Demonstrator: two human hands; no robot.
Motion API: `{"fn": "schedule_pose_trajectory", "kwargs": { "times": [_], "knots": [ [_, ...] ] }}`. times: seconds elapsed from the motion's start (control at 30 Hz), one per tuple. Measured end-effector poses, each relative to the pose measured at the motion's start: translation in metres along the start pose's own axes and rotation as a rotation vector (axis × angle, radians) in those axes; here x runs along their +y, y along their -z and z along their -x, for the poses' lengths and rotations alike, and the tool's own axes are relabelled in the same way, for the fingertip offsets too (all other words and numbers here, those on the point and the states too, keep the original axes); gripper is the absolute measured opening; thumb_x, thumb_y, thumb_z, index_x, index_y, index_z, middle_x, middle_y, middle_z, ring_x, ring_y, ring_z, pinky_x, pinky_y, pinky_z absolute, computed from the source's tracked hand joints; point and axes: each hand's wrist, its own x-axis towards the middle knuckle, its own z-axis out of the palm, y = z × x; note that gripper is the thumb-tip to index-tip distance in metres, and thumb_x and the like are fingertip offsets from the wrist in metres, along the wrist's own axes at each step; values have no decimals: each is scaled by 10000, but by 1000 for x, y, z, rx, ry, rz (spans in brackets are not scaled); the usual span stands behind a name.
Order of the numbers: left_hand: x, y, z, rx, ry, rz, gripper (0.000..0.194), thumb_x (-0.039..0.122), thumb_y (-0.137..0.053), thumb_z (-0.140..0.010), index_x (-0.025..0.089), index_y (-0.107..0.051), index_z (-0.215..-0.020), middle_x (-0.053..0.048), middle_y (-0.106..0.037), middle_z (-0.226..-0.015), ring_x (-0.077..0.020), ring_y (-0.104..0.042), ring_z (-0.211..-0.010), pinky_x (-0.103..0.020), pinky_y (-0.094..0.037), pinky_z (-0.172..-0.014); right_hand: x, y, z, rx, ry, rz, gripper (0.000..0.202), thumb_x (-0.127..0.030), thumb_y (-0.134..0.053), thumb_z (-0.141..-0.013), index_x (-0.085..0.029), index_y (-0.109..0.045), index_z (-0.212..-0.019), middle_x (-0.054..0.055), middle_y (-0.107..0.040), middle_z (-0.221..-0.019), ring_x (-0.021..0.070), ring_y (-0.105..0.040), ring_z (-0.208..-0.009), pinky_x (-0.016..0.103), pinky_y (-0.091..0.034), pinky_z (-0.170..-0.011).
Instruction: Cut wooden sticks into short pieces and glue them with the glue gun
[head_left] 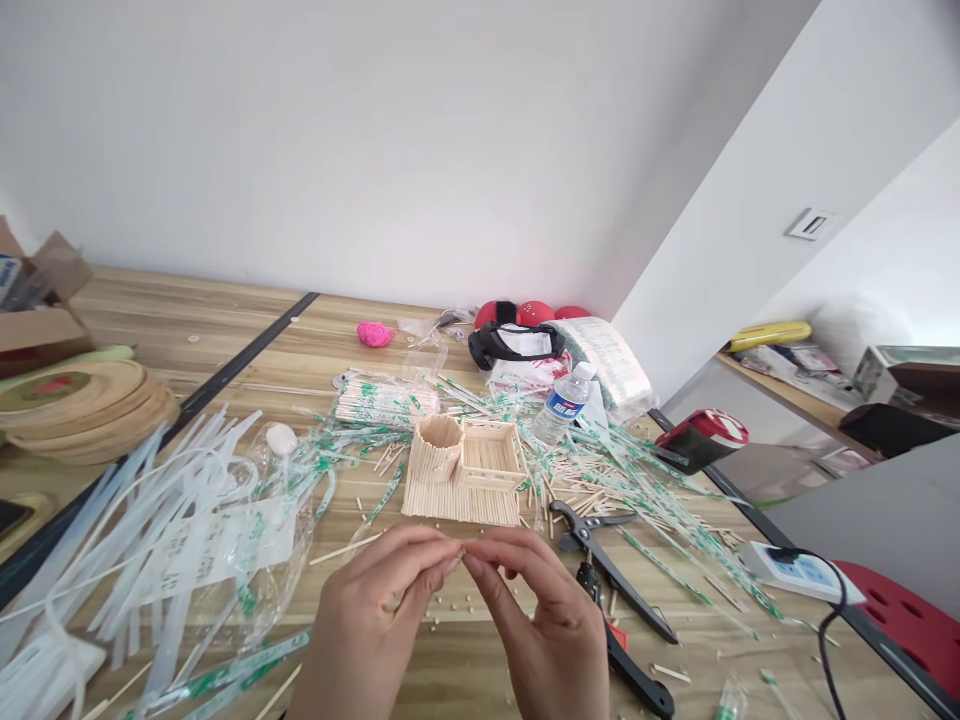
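Note:
My left hand [390, 590] and my right hand [534, 605] meet fingertip to fingertip near the table's front. Both are closed in a pinch, and whatever lies between the tips is too small or hidden to make out. Just beyond them stands a model of thin wooden sticks: a round cup [438, 450] and a square slatted box [493, 455] side by side on a flat stick base [459, 505]. Garden shears [611, 570] with black handles lie beside my right hand. Tiny cut stick pieces [463, 605] are scattered between and around the hands.
Clear glue sticks [202, 520] and plastic wrap fill the left side. A water bottle [566, 402], loose wooden sticks [585, 490] and green-printed wrappers [667, 490] lie at the right. A power strip [799, 572] sits near the right edge, and stacked round wooden discs [97, 410] at far left.

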Motion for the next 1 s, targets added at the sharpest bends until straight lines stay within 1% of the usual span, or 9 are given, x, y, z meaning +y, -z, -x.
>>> {"fn": "schedule_pose_trajectory", "kwargs": {
  "times": [0.13,0.3,0.4,0.47,0.63,0.83,0.87,0.93,1.0],
  "knots": [
    [1,-1,0,16,-4,1,182,148,-633,-790,276,-762,-800,-6,-781,-803,-199,-734,-684,-259,-614,-638,-1,-3,4,92,114,55,141,-149,-650,-821,-262,-723,-860,10,-704,-791,160,-663,-707,230,-513,-628],
    [0,-1,1,-7,-20,3,163,172,-627,-819,281,-749,-814,11,-781,-845,-176,-735,-727,-212,-605,-645,4,-8,10,134,198,150,162,-145,-616,-843,-257,-702,-922,33,-702,-827,189,-648,-757,286,-499,-669],
    [-5,-1,3,-9,-67,6,177,156,-614,-832,286,-734,-844,28,-772,-847,-147,-726,-721,-179,-592,-645,6,-13,11,197,292,190,174,-127,-578,-859,-238,-688,-935,32,-696,-816,180,-646,-724,294,-474,-658],
    [-7,-2,4,-10,-78,3,169,154,-613,-836,280,-724,-849,28,-765,-844,-142,-722,-734,-171,-587,-653,5,-14,11,207,307,212,185,-101,-570,-856,-229,-680,-933,25,-693,-818,169,-646,-715,294,-457,-667],
    [-6,-4,1,-45,-19,21,128,186,-606,-850,263,-709,-848,9,-752,-863,-153,-713,-777,-180,-579,-652,2,-11,10,171,292,241,228,-57,-577,-838,-227,-676,-953,22,-693,-845,162,-648,-750,293,-453,-688],
    [2,0,-2,-131,121,121,112,235,-606,-858,247,-700,-797,-4,-727,-863,-157,-678,-786,-201,-553,-666,-7,1,5,1,300,234,267,-62,-593,-823,-221,-700,-1009,47,-717,-886,176,-673,-789,267,-517,-668],
    [2,1,-3,-153,155,157,110,252,-610,-859,249,-704,-801,-5,-722,-867,-154,-672,-778,-202,-549,-663,-8,5,4,-2,277,237,264,-84,-589,-834,-228,-705,-1021,52,-722,-905,179,-678,-805,268,-524,-684],
    [3,3,-3,-203,224,264,107,277,-625,-854,244,-706,-793,-3,-707,-827,-142,-658,-732,-202,-545,-650,-5,20,3,23,182,273,246,-161,-573,-866,-251,-706,-1053,58,-728,-977,193,-683,-879,279,-531,-755],
    [4,6,-4,-255,287,414,118,291,-642,-846,228,-700,-763,2,-690,-747,-133,-644,-682,-207,-539,-635,11,43,6,27,37,367,240,-261,-550,-889,-268,-699,-1077,59,-722,-1071,213,-674,-973,299,-526,-830]
  ]
}}
